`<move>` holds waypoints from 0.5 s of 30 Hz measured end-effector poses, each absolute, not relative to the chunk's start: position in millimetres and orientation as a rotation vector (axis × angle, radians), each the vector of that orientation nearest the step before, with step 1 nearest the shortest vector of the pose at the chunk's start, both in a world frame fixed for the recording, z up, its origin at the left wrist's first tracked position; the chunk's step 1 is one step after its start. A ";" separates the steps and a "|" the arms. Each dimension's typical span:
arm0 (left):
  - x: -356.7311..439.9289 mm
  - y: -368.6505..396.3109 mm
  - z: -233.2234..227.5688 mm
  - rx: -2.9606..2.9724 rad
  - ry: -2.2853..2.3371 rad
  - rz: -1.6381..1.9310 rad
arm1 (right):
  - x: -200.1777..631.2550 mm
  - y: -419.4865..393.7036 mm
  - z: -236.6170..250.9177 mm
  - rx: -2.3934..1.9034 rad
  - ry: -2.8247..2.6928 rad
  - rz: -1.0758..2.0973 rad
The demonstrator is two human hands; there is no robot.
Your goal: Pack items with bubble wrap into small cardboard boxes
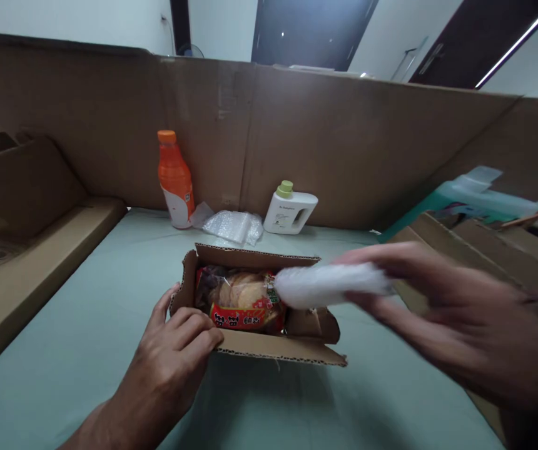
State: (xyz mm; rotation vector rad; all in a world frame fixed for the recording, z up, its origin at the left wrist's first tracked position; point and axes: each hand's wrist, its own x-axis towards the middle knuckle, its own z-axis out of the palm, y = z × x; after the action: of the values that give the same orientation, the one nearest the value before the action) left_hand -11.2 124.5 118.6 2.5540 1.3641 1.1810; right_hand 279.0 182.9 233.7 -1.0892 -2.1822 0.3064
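A small open cardboard box (pixel 269 347) lies on the pale green table (pixel 86 337) in front of me. Inside it is a red and yellow snack packet (pixel 243 300). My left hand (pixel 177 353) rests on the box's near left corner, fingers curled over the flap. My right hand (pixel 438 312), blurred by motion, grips a rolled piece of white bubble wrap (pixel 325 285) and holds it over the right side of the box.
At the back stand an orange drink bottle (pixel 175 179), a crumpled sheet of bubble wrap (pixel 233 225) and a white detergent bottle with a green cap (pixel 290 209). Tall cardboard walls (pixel 344 144) ring the table. More cardboard boxes (pixel 485 244) sit at right.
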 end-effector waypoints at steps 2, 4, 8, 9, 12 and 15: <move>-11.3 123.9 118.3 2.557 1.381 1.195 | 261.2 193.9 227.0 -1.089 -2.652 0.225; -11.9 124.9 119.6 2.562 1.399 1.181 | 243.0 205.0 211.3 -1.124 -2.982 0.097; -11.5 132.0 121.6 2.599 1.414 1.156 | 214.9 223.8 181.2 -1.229 -3.219 -0.066; -10.7 134.1 121.6 2.610 1.413 1.148 | 211.7 227.3 177.9 -1.225 -3.242 -0.072; -8.8 137.7 119.8 2.619 1.411 1.176 | 217.3 231.7 181.9 -1.142 -3.230 -0.044; -12.5 134.3 112.3 2.534 1.478 1.442 | 248.9 219.0 199.4 -1.052 -2.943 -0.030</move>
State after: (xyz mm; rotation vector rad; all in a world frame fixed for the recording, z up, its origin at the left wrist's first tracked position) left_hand -12.5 134.3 112.3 2.5340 1.4780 1.4419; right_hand 248.9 219.0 199.4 -1.0525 -2.9429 -0.0301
